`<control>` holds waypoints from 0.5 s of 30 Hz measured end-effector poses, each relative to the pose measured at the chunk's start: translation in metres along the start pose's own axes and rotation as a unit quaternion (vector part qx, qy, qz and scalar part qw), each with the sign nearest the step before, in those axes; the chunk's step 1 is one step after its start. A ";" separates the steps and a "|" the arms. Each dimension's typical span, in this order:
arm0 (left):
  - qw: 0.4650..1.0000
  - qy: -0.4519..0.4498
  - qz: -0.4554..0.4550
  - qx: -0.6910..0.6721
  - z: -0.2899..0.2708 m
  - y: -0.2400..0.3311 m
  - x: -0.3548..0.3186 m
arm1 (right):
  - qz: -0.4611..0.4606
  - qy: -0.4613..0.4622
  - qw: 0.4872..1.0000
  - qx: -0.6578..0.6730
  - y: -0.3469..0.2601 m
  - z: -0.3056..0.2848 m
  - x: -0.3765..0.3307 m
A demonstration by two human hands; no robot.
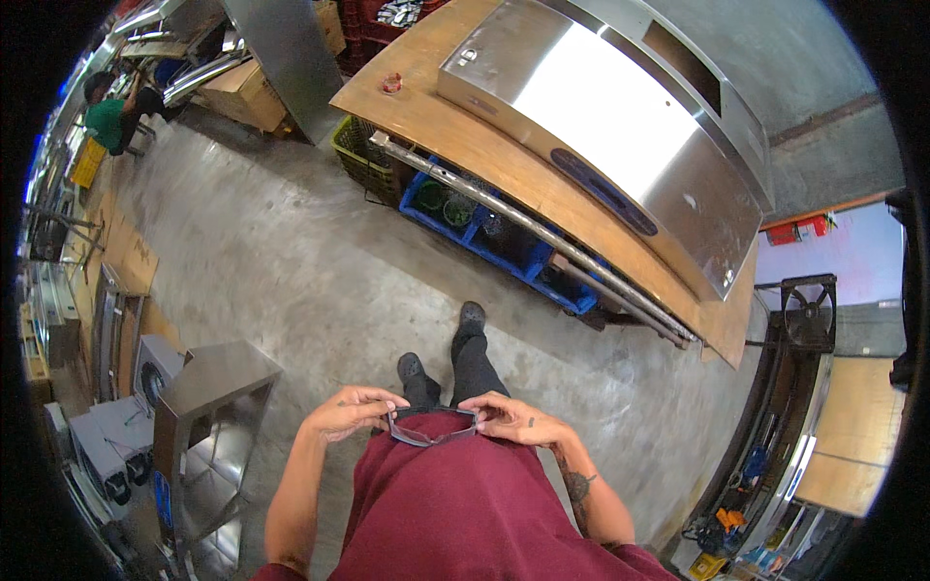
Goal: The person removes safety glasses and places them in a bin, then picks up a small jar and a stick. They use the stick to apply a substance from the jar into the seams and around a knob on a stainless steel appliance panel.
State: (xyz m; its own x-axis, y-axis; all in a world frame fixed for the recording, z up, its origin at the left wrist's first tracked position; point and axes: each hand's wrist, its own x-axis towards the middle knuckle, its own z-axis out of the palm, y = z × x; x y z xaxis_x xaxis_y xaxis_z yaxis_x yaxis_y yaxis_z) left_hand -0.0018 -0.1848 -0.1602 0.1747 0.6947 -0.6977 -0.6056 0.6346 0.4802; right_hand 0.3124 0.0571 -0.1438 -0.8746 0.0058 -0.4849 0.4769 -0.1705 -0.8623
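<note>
I stand on a concrete floor and look down at my maroon shirt and dark shoes. Both hands hold a pair of clear safety glasses [432,427] in front of my waist. My left hand [356,410] pinches the left end of the frame and my right hand [511,417] pinches the right end. A wooden workbench [455,126] stands ahead of me, about a step beyond my feet, with a large curved stainless steel hood panel [620,136] lying on it.
Blue crates [504,237] and a green basket [358,155] sit under the bench, with metal tubes [542,237] along its front edge. A steel hood [208,407] stands at my left. A fan [807,312] and tool shelf are at right. A person in green [111,111] sits far left.
</note>
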 end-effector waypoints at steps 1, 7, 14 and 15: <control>1.000 -0.001 -0.004 -0.016 -0.001 0.003 0.005 | 0.029 -0.012 0.999 0.034 -0.002 -0.008 0.007; 0.995 0.004 0.048 -0.082 -0.034 0.026 0.048 | 0.059 -0.083 0.992 0.080 -0.024 -0.074 0.068; 0.923 0.367 0.084 -0.081 -0.076 -0.020 0.153 | 0.088 -0.009 0.995 -0.041 -0.013 -0.170 0.209; 0.907 0.412 0.075 -0.039 -0.082 -0.065 0.166 | 0.071 0.021 0.989 -0.131 -0.005 -0.183 0.238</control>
State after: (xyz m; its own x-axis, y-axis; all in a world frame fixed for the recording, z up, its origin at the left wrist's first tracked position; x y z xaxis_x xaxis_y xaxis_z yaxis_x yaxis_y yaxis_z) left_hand 0.0025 -0.1385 -0.3505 -0.5354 0.2618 -0.8030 -0.6325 0.5059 0.5866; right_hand 0.1183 0.2395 -0.2817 -0.7950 0.0409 -0.6052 0.6062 0.0878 -0.7904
